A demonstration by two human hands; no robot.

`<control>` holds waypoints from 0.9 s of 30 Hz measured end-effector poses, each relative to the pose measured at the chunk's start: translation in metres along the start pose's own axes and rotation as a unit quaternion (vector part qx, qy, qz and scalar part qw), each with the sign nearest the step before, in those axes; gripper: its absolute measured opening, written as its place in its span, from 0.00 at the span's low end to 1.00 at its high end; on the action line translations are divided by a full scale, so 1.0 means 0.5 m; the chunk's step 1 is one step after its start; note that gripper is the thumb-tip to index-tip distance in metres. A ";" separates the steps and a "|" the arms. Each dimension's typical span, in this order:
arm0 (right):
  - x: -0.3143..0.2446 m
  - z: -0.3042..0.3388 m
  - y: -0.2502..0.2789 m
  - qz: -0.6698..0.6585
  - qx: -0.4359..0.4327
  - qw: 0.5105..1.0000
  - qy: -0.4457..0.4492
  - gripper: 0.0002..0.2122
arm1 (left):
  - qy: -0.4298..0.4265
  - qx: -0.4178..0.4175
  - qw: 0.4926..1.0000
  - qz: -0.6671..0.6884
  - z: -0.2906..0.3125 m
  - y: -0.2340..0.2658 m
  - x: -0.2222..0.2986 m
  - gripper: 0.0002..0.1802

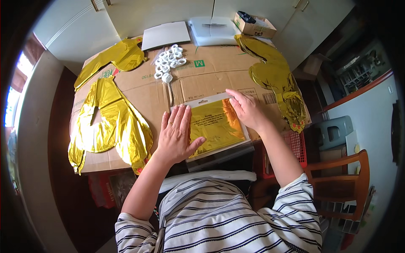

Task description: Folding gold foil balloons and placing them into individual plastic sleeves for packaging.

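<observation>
A flat clear bag (211,126) with a hang hole at its top and folded gold foil inside lies on the cardboard in front of me. My left hand (176,134) rests flat along its left side, fingers stretched out and a ring on one of them. My right hand (249,110) is at the bag's upper right corner, index finger and thumb apart and the other fingers partly hidden. Flat gold foil balloons lie around: one (122,122) on the left, one (128,57) at the far left and one (270,67) on the right.
Several small white rolls (167,67) lie in a heap beyond the bag. At the back are a white sheet stack (166,36), clear plastic sleeves (213,31) and a small box (255,26). A red basket (295,147) and wooden chair (337,177) stand at right.
</observation>
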State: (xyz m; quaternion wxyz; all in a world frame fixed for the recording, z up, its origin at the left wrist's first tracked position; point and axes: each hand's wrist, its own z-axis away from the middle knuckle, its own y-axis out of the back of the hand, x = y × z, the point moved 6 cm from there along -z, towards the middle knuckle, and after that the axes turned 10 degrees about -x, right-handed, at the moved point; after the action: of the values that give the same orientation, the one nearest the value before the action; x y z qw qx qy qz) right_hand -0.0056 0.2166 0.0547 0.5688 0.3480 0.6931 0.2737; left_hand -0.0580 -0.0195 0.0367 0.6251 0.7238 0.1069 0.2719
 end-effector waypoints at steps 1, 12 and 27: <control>0.001 -0.001 0.000 0.008 0.001 1.000 0.006 0.14 | 0.001 -0.001 1.000 -0.006 -0.001 0.001 0.001 0.54; -0.006 0.021 -0.027 0.165 0.011 0.985 0.046 0.17 | 0.010 -0.014 0.999 -0.044 0.002 -0.012 0.001 0.54; -0.107 0.183 0.031 0.176 0.004 0.977 0.121 0.22 | -0.065 0.004 0.994 0.090 0.034 0.046 -0.006 0.49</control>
State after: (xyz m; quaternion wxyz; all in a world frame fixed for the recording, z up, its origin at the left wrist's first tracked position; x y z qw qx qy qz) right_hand 0.0927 0.1821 0.0801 0.4219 0.4309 0.6861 0.4069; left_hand -0.0559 -0.0397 0.0568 0.6006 0.7491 0.0014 0.2795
